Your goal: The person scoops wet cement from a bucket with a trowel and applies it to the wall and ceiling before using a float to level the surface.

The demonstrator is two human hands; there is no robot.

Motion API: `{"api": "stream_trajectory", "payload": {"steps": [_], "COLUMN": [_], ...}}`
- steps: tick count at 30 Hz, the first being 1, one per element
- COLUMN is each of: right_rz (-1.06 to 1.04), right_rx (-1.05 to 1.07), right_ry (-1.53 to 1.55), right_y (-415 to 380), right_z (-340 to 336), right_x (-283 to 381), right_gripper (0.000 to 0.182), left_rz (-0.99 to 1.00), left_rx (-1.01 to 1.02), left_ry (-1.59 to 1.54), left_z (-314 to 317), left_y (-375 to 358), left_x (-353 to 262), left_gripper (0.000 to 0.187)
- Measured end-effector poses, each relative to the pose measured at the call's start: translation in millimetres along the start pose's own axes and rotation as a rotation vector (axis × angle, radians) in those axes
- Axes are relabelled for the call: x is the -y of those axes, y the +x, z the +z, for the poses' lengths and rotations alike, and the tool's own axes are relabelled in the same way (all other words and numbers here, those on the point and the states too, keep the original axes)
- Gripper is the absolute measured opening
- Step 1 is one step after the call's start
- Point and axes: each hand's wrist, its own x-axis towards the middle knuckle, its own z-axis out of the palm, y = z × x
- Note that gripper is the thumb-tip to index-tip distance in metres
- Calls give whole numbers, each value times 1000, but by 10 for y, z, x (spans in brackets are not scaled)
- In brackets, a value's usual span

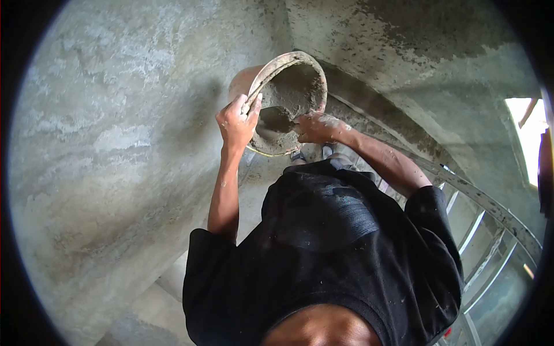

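A bucket [317,64] coated in grey mortar is tilted with its mouth toward me. Wet mortar [297,86] lines its inside. My left hand [238,122] is closed on the bucket's left rim, thumb over the edge. Inside the mouth, at the right side, my right hand [320,127] is closed, its knuckles smeared with mortar. A smooth, dark grey oval shape [274,120] lies against its fingers; whether this is a tool's blade or a hollow in the mortar I cannot make out.
A patchy grey plastered wall [115,144] fills the left. To the right runs a metal frame with bars [490,254], a ladder or railing. A bright opening [528,135] is in the far right wall. My feet [327,151] show below the bucket.
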Motion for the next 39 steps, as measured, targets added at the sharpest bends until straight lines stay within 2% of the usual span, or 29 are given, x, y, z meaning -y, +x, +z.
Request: {"api": "stream_trajectory", "payload": {"steps": [1, 2, 4, 5, 7, 8, 10, 11, 12, 14, 16, 18, 19, 20, 22, 24, 26, 28, 30, 31, 32, 34, 35, 38, 39], "right_rz": [-4, 3, 333, 382, 317, 261, 264, 328, 331, 442, 432, 618, 618, 602, 572, 659, 595, 592, 641, 615, 610, 527, 554, 570, 460], "right_rx": [-45, -56, -312, -400, -419, -440, -227, -345, -346, -527, -484, -341, -457, -456, -385, -362, -277, -212, -300, -419, -420, -328, -287, -97, -109], "right_ry": [18, 25, 1063, 1142, 1147, 1149, 1180, 1075, 1079, 1085, 1178, 1187, 1115, 1105, 1018, 1016, 1203, 1163, 1012, 886, 875, 900, 877, 898, 979], "right_y": [-3, -21, -27, -87, -262, -303, -486, -447, -421, -358, -340, -353, -386, -377, -397, -450, -440, -476, -503, -451, -472, -515, -492, -415, -441], "right_z": [132, 207, 323, 396, 575, 627, 362, 511, 569, 604, 473, 375, 394, 497, 649, 640, 679, 493, 489, 592, 669, 475, 550, 641, 563], "right_x": [-46, -57, -52, -23, -87, -145, -220, -204, -147, -126, -73, -62, -25, -54, -52, -10, -84, -24, 6, 4, -33, -73, -64, -75, -101], "right_gripper": [44, 44, 57, 67, 66, 66, 64, 61, 61, 61, 61, 60, 60, 60, 58, 57, 54, 51, 50, 51, 51, 51, 51, 50, 52], "left_rz": [-13, -25, -35, -101, -227, -228, -352, -360, -359, -425, -397, -380, -421, -466, -507, -476, -494, -521, -575, -583, -583, -601, -630, -633, -659], "left_rx": [-1, -4, -25, -59, -145, -162, -198, -197, -193, -171, -173, -178, -154, -130, -82, -59, -65, -80, -76, -85, -97, -126, -77, -140, -111], "left_ry": [-1, 0, 23, 38, 55, 67, 60, 80, 79, 192, 189, 168, 157, 150, 198, 215, 191, 174, 135, 145, 142, 143, 180, 115, 131], "left_z": [-10, -16, -67, -112, -165, -196, -221, -191, -143, -72, -10, 106, 132, 136, 220, 294, 342, 332, 395, 415, 430, 437, 469, 503, 491], "left_y": [-9, -8, 0, 37, 81, 96, 116, 109, 82, 93, 64, 1, -22, -45, -146, -237, -306, -395, -455, -475, -501, -524, -568, -597, -602], "left_x": [3, -1, -5, -13, 93, 142, 216, 312, 347, 397, 446, 407, 381, 392, 534, 616, 632, 684, 740, 732, 717, 685, 780, 746, 746], "left_gripper": [23, 23, 27, 30, 41, 41, 47, 52, 52, 51, 51, 51, 49, 47, 44, 42, 42, 42, 52, 52, 52, 39, 36, 37, 38]}}
